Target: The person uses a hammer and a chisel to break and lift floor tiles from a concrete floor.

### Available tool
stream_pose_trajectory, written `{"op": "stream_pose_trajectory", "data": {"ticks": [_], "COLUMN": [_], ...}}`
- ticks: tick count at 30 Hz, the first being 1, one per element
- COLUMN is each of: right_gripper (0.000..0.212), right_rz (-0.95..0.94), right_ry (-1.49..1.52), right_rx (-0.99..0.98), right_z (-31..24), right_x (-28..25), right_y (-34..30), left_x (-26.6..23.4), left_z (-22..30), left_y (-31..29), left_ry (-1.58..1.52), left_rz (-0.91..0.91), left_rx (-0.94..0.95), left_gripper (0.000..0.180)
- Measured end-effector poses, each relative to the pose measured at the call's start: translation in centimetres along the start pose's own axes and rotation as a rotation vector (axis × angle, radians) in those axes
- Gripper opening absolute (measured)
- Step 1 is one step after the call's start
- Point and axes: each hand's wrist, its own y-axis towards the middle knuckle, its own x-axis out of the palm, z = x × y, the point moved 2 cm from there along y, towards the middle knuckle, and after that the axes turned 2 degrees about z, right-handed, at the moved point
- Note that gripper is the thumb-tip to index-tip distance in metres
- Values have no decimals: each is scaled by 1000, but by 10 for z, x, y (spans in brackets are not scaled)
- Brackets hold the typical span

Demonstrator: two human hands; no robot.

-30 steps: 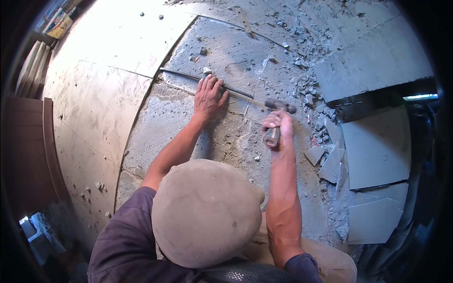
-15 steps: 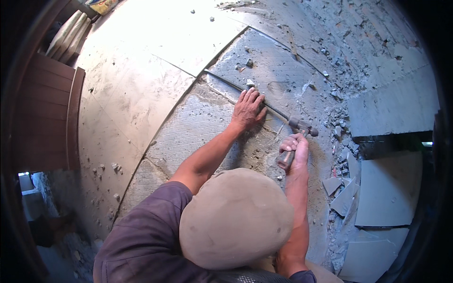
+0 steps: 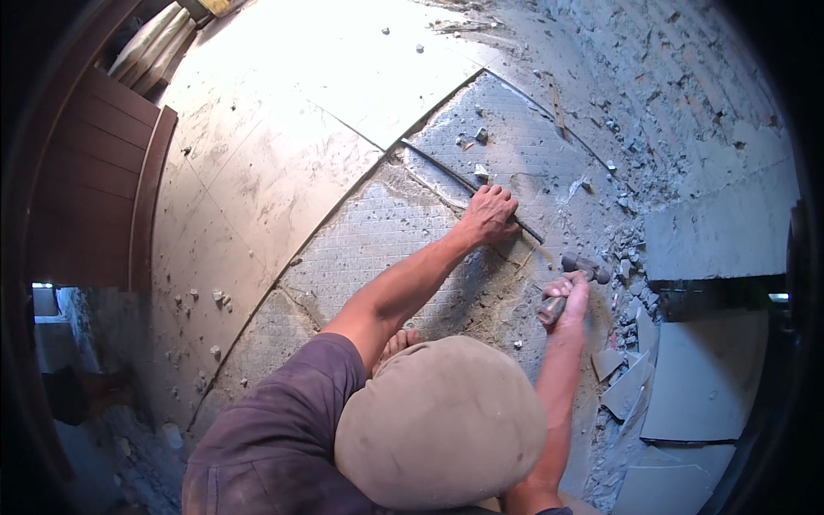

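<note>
My left hand (image 3: 491,215) is closed round a long thin dark metal bar (image 3: 442,163), probably a chisel, lying low and slanted over the floor. Its far tip meets the edge of a pale floor tile (image 3: 300,172); the near end sticks out to the right of my fist. In my right hand (image 3: 568,293) is a hammer (image 3: 585,267), gripped by its short handle. The hammer head is a little to the right of the bar's near end, apart from it. Under both hands is grey mortar (image 3: 360,227) printed with ribbed lines.
Small chips (image 3: 481,172) are scattered on the mortar. Broken tile pieces (image 3: 627,386) and rubble lie to the right, beside larger grey slabs (image 3: 704,378). A brown wooden panel (image 3: 94,180) stands at the left. Bare toes (image 3: 399,341) show below my left forearm.
The hammer has moved away from the bar's near end. My left hand's fingers, stretched over the bar before, are now curled round it. The whole view has shifted slightly.
</note>
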Motion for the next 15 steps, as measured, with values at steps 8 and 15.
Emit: {"op": "stream_pose_trajectory", "data": {"ticks": [8, 15], "right_gripper": [26, 27], "right_rz": [-25, -17], "right_ry": [9, 5], "right_rx": [-30, -1], "right_z": [2, 5], "right_x": [-4, -5], "right_y": [-1, 4], "left_x": [10, 11], "left_z": [-10, -9], "left_y": [7, 9], "left_ry": [-35, -14], "left_rz": [-116, -178], "left_rx": [17, -23], "left_gripper": [42, 44]}}
